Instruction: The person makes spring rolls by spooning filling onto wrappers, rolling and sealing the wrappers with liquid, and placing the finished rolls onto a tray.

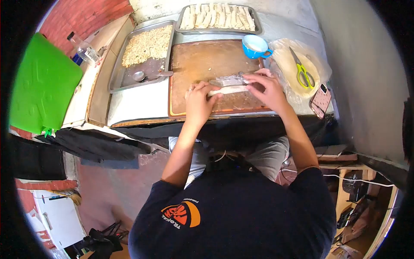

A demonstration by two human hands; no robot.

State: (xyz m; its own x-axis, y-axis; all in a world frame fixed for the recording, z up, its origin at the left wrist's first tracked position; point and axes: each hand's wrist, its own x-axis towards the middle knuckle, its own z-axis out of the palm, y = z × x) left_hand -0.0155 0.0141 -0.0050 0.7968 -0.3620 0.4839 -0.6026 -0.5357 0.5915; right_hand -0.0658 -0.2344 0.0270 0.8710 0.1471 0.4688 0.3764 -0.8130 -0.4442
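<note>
A pale rolled wrapper, like a spring roll [233, 90], lies crosswise on the brown wooden board [189, 60]. My left hand [199, 98] has its fingers closed on the left end of the roll. At the other end, my right hand [268, 89] pinches the roll between thumb and fingers. Just behind the roll lies a shiny, clear strip like plastic film [228, 80], which reaches under my right fingertips. My fingers partly hide both ends of the roll.
Behind the board is a tray of finished rolls [217, 17]. A tray of chopped filling [146, 45] with a spoon [139, 76] stands left. Toward the right are a blue cup [255, 46], thin round wrappers in plastic [293, 64], green-handled scissors [304, 75] and a phone [321, 101].
</note>
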